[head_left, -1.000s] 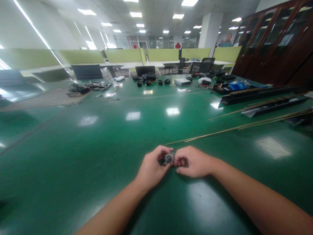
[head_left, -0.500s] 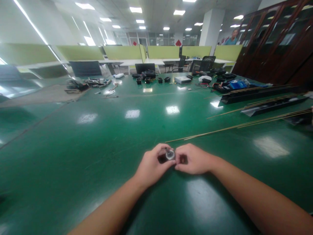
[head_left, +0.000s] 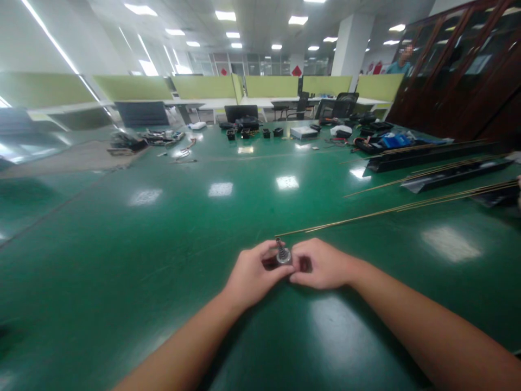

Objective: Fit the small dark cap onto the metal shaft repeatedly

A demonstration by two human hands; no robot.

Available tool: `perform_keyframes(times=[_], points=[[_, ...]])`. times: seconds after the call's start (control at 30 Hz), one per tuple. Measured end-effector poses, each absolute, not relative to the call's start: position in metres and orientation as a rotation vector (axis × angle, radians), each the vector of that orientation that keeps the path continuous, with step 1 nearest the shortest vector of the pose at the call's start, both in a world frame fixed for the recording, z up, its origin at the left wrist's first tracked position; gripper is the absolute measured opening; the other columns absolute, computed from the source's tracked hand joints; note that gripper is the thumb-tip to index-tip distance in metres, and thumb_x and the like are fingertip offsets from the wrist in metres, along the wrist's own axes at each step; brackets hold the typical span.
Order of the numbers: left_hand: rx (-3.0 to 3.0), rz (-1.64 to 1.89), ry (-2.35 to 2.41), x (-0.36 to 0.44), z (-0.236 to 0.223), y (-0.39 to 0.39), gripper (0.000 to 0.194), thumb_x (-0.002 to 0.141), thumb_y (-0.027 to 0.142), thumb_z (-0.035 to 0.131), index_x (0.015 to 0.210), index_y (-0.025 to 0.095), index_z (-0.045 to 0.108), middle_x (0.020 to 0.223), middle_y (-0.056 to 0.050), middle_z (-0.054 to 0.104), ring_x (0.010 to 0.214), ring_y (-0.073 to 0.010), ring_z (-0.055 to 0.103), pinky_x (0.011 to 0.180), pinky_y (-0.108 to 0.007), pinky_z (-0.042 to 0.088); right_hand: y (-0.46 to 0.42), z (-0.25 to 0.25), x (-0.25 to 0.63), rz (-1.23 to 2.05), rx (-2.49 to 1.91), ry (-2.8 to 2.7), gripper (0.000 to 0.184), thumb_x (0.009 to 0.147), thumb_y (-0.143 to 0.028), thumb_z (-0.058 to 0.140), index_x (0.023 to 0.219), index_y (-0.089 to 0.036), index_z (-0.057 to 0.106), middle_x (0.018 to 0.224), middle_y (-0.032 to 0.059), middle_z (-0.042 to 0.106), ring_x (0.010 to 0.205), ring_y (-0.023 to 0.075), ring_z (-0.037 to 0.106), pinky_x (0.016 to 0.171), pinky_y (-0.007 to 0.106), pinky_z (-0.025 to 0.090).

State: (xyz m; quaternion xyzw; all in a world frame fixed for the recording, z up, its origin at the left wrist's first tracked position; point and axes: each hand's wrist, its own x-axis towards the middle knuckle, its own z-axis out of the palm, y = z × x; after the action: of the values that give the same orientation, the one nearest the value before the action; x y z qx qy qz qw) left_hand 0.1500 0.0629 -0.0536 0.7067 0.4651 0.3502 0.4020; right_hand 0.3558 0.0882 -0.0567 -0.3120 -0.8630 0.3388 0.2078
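A small round metal part (head_left: 284, 257) with a narrow ridged stem, perhaps a spring, pointing up sits between my two hands, low over the green tabletop. My left hand (head_left: 251, 275) is curled around its left side, thumb in front and forefinger behind. From the right, my right hand (head_left: 321, 264) pinches at the part's edge with bent fingers. Its fingertips meet the left thumb there, and the lower side of the part is hidden by the fingers.
Thin brass-coloured rods (head_left: 350, 219) lie just beyond my hands, stretching right. Black channel-shaped trays (head_left: 431, 157) rest at the right. Small black boxes (head_left: 245, 133), a white box (head_left: 304, 132) and a cluttered pile (head_left: 163, 137) line the far side. A person (head_left: 401, 65) is near the dark cabinet.
The stem of the metal part now stands taller and more upright, showing its ridges. Both hands have stayed almost in place. The person at the back has shifted right.
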Motion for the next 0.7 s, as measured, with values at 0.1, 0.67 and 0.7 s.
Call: perform_keyframes(times=[0.1, 0.67, 0.7], points=[[1.813, 0.865, 1.131, 0.15, -0.0525, 0.0625, 0.026, 0.077, 0.027, 0.075, 0.101, 0.019, 0.067, 0.098, -0.002, 0.074, 0.089, -0.0188, 0.071, 0.087, -0.03, 0.059, 0.0875, -0.0559, 0.3557, 0.951, -0.877, -2.399, 0.012, 0.076, -0.025, 0.07, 0.071, -0.017, 0.061, 0.076, 0.0017, 0.068, 0.069, 0.0136, 0.06, 0.065, 0.023, 0.043], [1.848, 0.915, 1.146, 0.1484, -0.055, 0.0629, 0.03, 0.075, 0.023, 0.075, 0.103, 0.019, 0.063, 0.104, -0.004, 0.073, 0.094, -0.0189, 0.07, 0.085, -0.03, 0.058, 0.0868, -0.0562, 0.3557, 0.938, -0.895, -2.401, 0.01, 0.075, -0.024, 0.071, 0.076, -0.017, 0.064, 0.075, 0.0008, 0.066, 0.065, 0.0124, 0.058, 0.061, 0.022, 0.042], [1.841, 0.927, 1.139, 0.1485, -0.0555, 0.0629, 0.029, 0.076, 0.024, 0.074, 0.103, 0.019, 0.064, 0.105, -0.004, 0.073, 0.094, -0.0192, 0.07, 0.086, -0.031, 0.058, 0.0869, -0.0566, 0.3556, 0.938, -0.895, -2.401, 0.01, 0.075, -0.025, 0.071, 0.076, -0.017, 0.064, 0.075, 0.0009, 0.066, 0.066, 0.0125, 0.059, 0.061, 0.022, 0.042]])
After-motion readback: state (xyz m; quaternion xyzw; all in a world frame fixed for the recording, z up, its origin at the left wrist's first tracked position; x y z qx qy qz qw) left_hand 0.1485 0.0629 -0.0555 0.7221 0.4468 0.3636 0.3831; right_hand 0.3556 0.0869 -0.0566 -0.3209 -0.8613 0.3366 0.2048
